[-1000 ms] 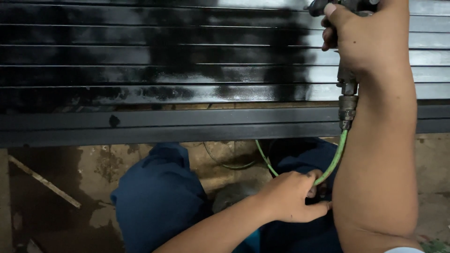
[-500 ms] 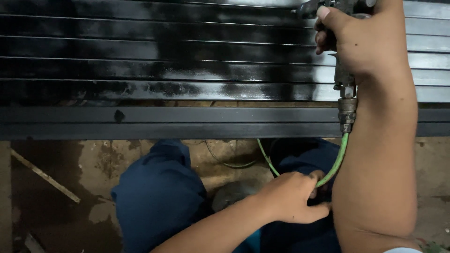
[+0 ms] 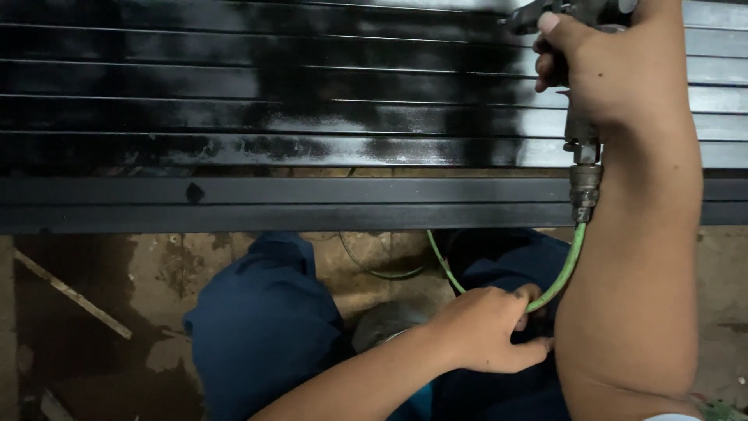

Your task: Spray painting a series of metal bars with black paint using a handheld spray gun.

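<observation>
A metal spray gun (image 3: 580, 93) is held high at the upper right of the view by the right hand (image 3: 615, 74), whose grip is closed around the gun's handle, with one finger curled at the front by the trigger. The gun's body looks dull grey and worn, and its top is cut off by the upper edge of the view. A brass-coloured threaded fitting (image 3: 584, 191) hangs straight down from the bottom of the handle. From that fitting a thin green hose (image 3: 567, 269) curves down and to the left.

The hose is gripped lower down by the left hand (image 3: 487, 331), its fingers wrapped closed around it; the hand is seen near the bottom centre, just beside the right forearm. Beyond the hand the hose continues up and to the left, then loops over the floor.

In front of the gun stands a slatted metal panel (image 3: 273, 86), made of long horizontal slats. Most of it is covered in glossy, wet-looking black paint, while the slats at the far right remain pale grey. A dark rail (image 3: 273, 204) runs along beneath the slats.

Below the rail, knees in blue trousers (image 3: 265, 320) are seen over a stained concrete floor (image 3: 117, 273), on which a thin wooden strip (image 3: 74, 295) lies at a slant.
</observation>
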